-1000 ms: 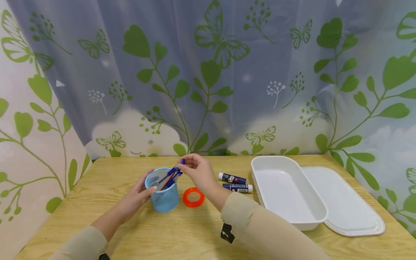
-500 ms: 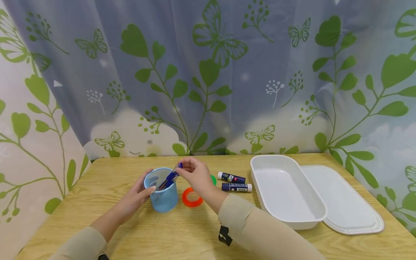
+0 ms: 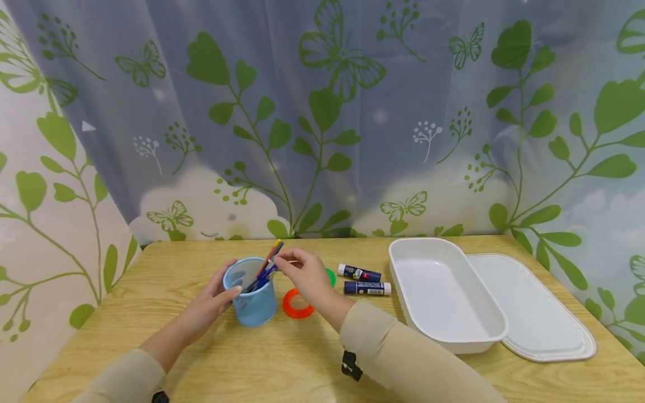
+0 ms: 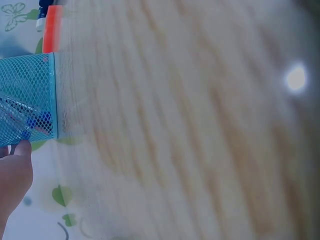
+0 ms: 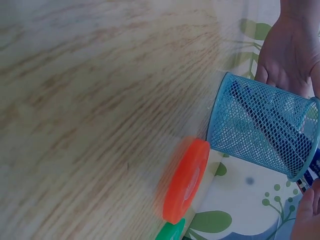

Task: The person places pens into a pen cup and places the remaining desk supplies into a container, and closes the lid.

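Observation:
A light-blue mesh pen cup stands upright on the table, left of centre. My left hand grips its left side, thumb at the rim. Several pens lean in the cup, some blue and one with a yellow end; their lower parts show through the mesh in the right wrist view. At the cup's right rim my right hand pinches the upper end of a blue pen. A red-orange ring lies right of the cup, with a green ring partly hidden behind my right hand.
Two dark-blue glue sticks lie right of my right hand. Farther right stands a white rectangular tub, and its flat white lid lies beside it. A patterned curtain hangs behind the wooden table.
My right hand has lowered the blue pens deeper into the cup. A yellow-ended pen now sticks up apart from the fingers, and the green ring has come into view. My left hand stays put.

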Available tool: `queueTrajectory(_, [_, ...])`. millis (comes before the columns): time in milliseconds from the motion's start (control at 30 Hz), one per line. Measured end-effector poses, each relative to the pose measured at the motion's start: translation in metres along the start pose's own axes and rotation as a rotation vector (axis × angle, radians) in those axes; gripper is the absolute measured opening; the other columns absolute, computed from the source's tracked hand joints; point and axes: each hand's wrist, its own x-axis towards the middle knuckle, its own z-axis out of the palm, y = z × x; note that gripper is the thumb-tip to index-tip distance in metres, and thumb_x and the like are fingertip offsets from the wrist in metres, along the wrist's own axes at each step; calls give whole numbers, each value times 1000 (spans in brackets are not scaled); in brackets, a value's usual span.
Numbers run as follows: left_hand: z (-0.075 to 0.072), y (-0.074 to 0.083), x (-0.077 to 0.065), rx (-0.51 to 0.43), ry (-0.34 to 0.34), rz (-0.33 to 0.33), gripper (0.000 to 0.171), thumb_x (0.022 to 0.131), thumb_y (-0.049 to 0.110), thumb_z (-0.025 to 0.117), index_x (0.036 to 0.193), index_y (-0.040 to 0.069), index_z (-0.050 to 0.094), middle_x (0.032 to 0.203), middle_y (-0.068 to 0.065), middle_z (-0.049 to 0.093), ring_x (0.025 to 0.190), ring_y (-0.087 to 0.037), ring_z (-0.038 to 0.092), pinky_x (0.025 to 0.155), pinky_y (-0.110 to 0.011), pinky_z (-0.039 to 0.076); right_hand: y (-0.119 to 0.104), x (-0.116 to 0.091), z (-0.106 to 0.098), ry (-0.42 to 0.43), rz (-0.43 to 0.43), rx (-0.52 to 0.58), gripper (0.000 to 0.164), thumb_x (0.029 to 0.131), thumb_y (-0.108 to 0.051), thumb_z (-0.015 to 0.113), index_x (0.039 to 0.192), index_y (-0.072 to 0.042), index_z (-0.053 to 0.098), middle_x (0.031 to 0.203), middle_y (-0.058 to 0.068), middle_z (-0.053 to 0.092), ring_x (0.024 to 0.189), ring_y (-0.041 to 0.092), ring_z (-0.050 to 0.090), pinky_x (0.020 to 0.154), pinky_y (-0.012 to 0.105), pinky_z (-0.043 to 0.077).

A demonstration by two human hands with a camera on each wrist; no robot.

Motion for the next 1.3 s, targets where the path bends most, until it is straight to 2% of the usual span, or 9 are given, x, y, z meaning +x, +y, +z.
queueTrajectory(200, [-2,0,1,7,-10,-9,72,98,18,48,150,13,-2,150,-26,9,137,-38,11,107,-49,13,-1,3,-1,-17,61,56,22,92,-20,61,100,-1,66,95,6,63,92,26,62,81,30,51])
queueTrajectory(333, [-2,0,0,16,-7,-19,72,98,19,48,150,13,-1,150,-25,9,137,-38,11,107,-49,14,-2,5,-1,-35,90,54,20,91,-20,61,98,-2,66,93,4,63,91,23,62,81,30,51])
queueTrajectory(500, [-1,0,0,13,1,-20,71,98,18,48,150,13,0,150,-25,10,137,-38,12,107,-49,14,-1,5,-3,-73,106,58,24,92,-21,60,102,0,65,95,5,63,92,21,64,82,33,51])
queueTrajectory(667, [-1,-1,0,15,0,-18,71,98,19,48,150,13,0,150,-26,9,137,-39,11,107,-50,14,-2,2,-7,-46,87,77,26,94,-19,58,106,4,64,94,9,63,91,23,64,83,33,51])
queueTrajectory(900, [-1,1,-1,17,9,-48,70,98,21,48,150,16,0,151,-24,9,137,-38,11,107,-51,15,3,-3,-19,-51,107,72,30,94,-22,58,109,4,62,102,13,63,96,23,64,85,33,50])
queueTrajectory(1100, [-2,1,0,15,-1,-46,71,99,21,47,150,15,-2,151,-25,6,137,-40,9,107,-52,14,7,-11,-35,-68,124,49,32,94,-26,58,110,0,62,103,12,63,98,22,63,88,38,48])
queueTrajectory(1300, [-2,-1,1,7,4,-43,71,98,20,47,150,16,-1,151,-24,8,137,-38,10,107,-50,13,11,-17,-47,-62,120,53,31,94,-24,58,110,1,62,106,16,61,99,26,62,87,38,49])
